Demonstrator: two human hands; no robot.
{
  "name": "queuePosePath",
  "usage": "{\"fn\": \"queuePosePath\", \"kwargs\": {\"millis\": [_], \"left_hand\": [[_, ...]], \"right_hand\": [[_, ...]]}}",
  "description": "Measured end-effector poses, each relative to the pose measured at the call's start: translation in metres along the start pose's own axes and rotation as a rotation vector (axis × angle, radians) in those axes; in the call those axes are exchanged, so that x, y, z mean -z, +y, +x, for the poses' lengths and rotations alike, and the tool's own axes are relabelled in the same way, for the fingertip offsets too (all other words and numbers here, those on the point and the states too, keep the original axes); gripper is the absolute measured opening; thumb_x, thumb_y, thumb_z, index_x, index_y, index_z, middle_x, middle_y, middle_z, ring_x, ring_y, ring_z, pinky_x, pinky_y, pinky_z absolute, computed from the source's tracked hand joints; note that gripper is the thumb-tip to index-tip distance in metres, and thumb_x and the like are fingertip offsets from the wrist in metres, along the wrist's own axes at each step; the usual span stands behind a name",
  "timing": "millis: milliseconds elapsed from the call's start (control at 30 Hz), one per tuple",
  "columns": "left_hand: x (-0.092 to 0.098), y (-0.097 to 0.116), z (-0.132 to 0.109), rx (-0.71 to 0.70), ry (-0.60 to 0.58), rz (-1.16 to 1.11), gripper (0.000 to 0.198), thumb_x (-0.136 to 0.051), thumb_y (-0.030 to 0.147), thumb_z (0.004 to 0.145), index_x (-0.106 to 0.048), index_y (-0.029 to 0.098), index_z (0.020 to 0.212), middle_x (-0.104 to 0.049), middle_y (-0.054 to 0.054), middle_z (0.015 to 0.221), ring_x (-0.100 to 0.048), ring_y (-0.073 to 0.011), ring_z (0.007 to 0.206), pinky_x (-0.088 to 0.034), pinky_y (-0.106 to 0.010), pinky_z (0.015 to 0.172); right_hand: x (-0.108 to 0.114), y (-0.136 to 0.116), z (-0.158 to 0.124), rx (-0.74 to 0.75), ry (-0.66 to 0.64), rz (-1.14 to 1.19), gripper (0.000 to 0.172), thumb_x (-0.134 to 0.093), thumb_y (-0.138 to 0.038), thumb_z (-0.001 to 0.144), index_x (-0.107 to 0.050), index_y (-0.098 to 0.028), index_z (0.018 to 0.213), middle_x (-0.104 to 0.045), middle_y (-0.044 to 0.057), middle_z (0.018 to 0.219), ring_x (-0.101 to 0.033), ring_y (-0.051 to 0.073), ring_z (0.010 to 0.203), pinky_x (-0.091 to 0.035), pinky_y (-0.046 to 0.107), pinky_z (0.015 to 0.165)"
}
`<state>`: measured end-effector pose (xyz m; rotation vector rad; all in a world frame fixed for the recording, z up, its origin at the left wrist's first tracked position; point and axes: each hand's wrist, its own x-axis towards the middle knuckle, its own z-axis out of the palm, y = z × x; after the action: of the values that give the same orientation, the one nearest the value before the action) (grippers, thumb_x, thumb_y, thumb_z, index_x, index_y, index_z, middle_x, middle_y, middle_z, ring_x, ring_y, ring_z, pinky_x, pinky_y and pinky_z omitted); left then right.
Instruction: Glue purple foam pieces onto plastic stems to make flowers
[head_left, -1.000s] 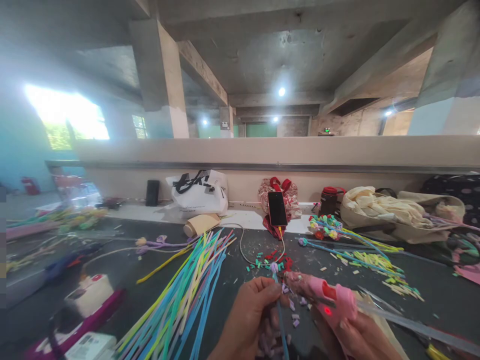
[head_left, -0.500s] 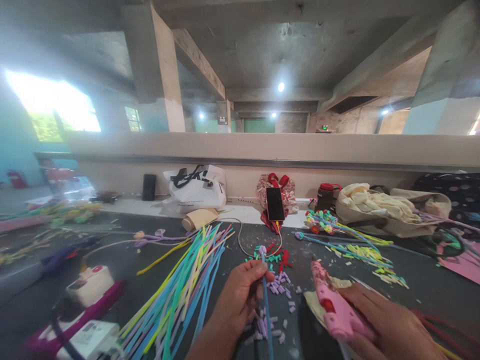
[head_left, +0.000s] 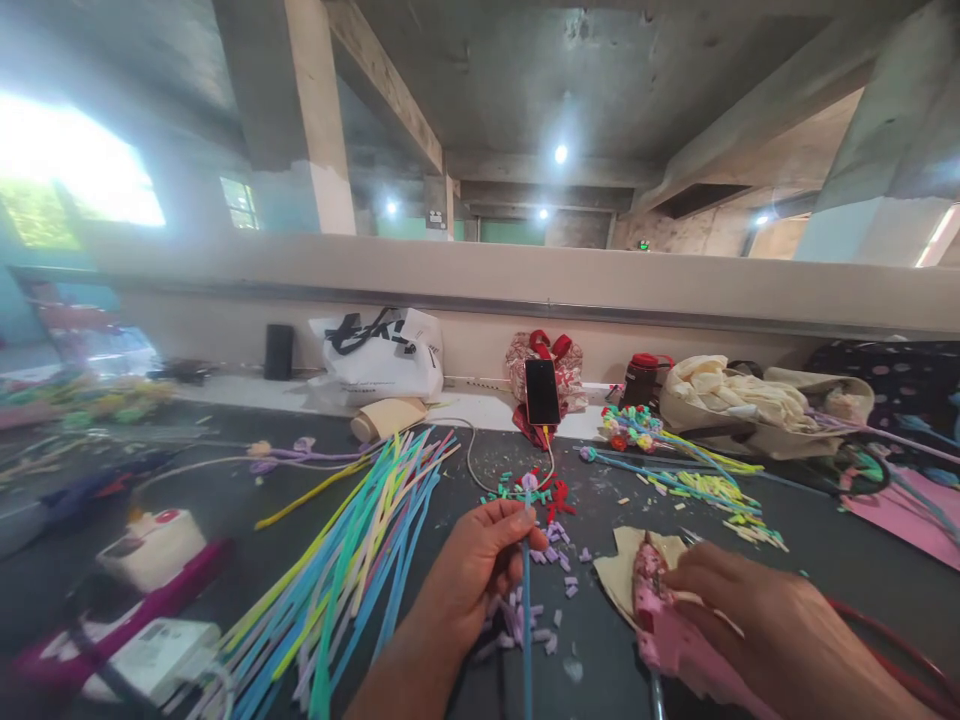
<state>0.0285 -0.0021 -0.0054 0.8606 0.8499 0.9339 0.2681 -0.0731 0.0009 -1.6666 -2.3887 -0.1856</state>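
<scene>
From where I stand, a bright window [head_left: 82,165] fills the far left, then comes a concrete pillar [head_left: 277,120], then a pale partition [head_left: 480,265] stretching behind the table [head_left: 607,670]. The dark tabletop carries a power strip [head_left: 150,605], a fanned bundle of coloured stems [head_left: 352,560], a white bag [head_left: 390,350] at the back, scattered lilac bits [head_left: 516,612], an upright phone [head_left: 542,392] and a stuffed cream bag [head_left: 750,400]. Near the middle, the left hand [head_left: 480,555] pinches a blue stem [head_left: 527,620] between thumb and fingers; its long axis runs almost straight away from the person, the lilac-headed end pointing towards the phone. To the right, a pink glue gun [head_left: 651,600] is over a pale cloth [head_left: 619,575], its barrel also running away from the person, tip towards the partition; the right hand [head_left: 757,610] is at its side, though I cannot tell whether the fingers grip it
</scene>
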Motion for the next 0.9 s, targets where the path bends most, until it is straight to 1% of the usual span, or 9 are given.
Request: {"fn": "queuePosePath", "kwargs": {"millis": [33,133,267,433,567,667,733,833,900], "left_hand": [[0.000,-0.001,0.001,-0.004,0.004,0.001,0.021,-0.066,0.032,0.061,-0.053,0.015,0.062,-0.053,0.006,0.041,-0.032,-0.0013,0.026,-0.017,-0.013,0.028],[0.003,-0.003,0.005,-0.025,0.029,-0.002,0.021,-0.067,0.029,0.060,-0.053,0.015,0.063,-0.060,0.003,0.053,-0.039,-0.0013,0.033,-0.021,-0.012,0.032],[0.006,-0.005,0.006,-0.030,0.024,0.009,0.020,-0.064,0.032,0.063,-0.053,0.015,0.064,-0.058,0.003,0.054,-0.046,-0.0044,0.040,-0.028,-0.014,0.037],[0.005,-0.003,0.004,-0.028,0.018,0.029,0.020,-0.064,0.032,0.062,-0.054,0.015,0.064,-0.058,0.003,0.055,-0.046,-0.0048,0.040,-0.028,-0.015,0.038],[0.003,-0.002,0.003,-0.040,0.026,0.022,0.021,-0.064,0.033,0.062,-0.054,0.015,0.063,-0.057,0.003,0.054,-0.043,-0.0042,0.039,-0.027,-0.015,0.037],[0.003,-0.002,0.002,-0.038,0.020,0.019,0.020,-0.063,0.032,0.063,-0.053,0.015,0.063,-0.057,0.003,0.054,-0.043,-0.0039,0.039,-0.026,-0.015,0.037],[0.002,-0.003,0.002,-0.042,0.006,0.018,0.019,-0.063,0.032,0.063,-0.053,0.015,0.063,-0.057,0.003,0.054,-0.043,-0.0041,0.040,-0.025,-0.014,0.037],[0.002,-0.004,0.001,-0.048,-0.006,0.008,0.018,-0.063,0.030,0.063,-0.053,0.015,0.064,-0.057,0.004,0.053,-0.042,-0.0039,0.038,-0.025,-0.015,0.037],[0.001,-0.004,0.001,-0.036,-0.011,0.000,0.018,-0.063,0.030,0.063,-0.053,0.015,0.065,-0.056,0.004,0.052,-0.042,-0.0042,0.037,-0.025,-0.015,0.037]], "right_hand": [[0.003,-0.004,0.008,0.012,0.005,0.000,0.025,-0.038,-0.023,0.085,-0.063,-0.026,0.082,-0.063,0.003,0.079,-0.061,0.015,0.066,-0.042,0.023,0.057],[0.000,-0.012,0.038,0.058,-0.102,0.007,0.028,-0.039,-0.018,0.084,-0.064,-0.024,0.073,-0.062,0.000,0.073,-0.059,0.013,0.064,-0.039,0.020,0.056],[-0.017,-0.016,0.073,0.067,-0.179,-0.052,0.025,-0.042,-0.016,0.081,-0.065,-0.022,0.072,-0.065,0.001,0.077,-0.060,0.014,0.070,-0.037,0.020,0.058],[-0.031,-0.022,0.102,0.021,-0.238,-0.077,0.021,-0.047,-0.015,0.078,-0.067,-0.020,0.073,-0.068,0.003,0.077,-0.062,0.017,0.070,-0.037,0.022,0.055],[-0.039,-0.032,0.115,-0.042,-0.277,-0.091,0.016,-0.051,-0.020,0.080,-0.065,-0.015,0.075,-0.067,0.005,0.076,-0.061,0.018,0.071,-0.042,0.027,0.058],[-0.044,-0.036,0.121,-0.077,-0.297,-0.063,0.020,-0.050,-0.030,0.084,-0.060,-0.013,0.079,-0.064,0.002,0.078,-0.060,0.015,0.071,-0.046,0.032,0.065],[-0.045,-0.035,0.123,-0.079,-0.286,-0.014,0.019,-0.051,-0.029,0.084,-0.059,-0.013,0.077,-0.063,0.002,0.078,-0.059,0.014,0.071,-0.047,0.032,0.066],[-0.040,-0.030,0.121,-0.076,-0.233,0.115,0.014,-0.049,-0.016,0.080,-0.058,-0.014,0.070,-0.063,0.004,0.068,-0.060,0.015,0.067,-0.044,0.025,0.059],[-0.034,-0.028,0.116,-0.079,-0.201,0.237,0.015,-0.043,-0.011,0.079,-0.056,-0.015,0.071,-0.061,0.002,0.061,-0.059,0.013,0.059,-0.041,0.020,0.050]]}}
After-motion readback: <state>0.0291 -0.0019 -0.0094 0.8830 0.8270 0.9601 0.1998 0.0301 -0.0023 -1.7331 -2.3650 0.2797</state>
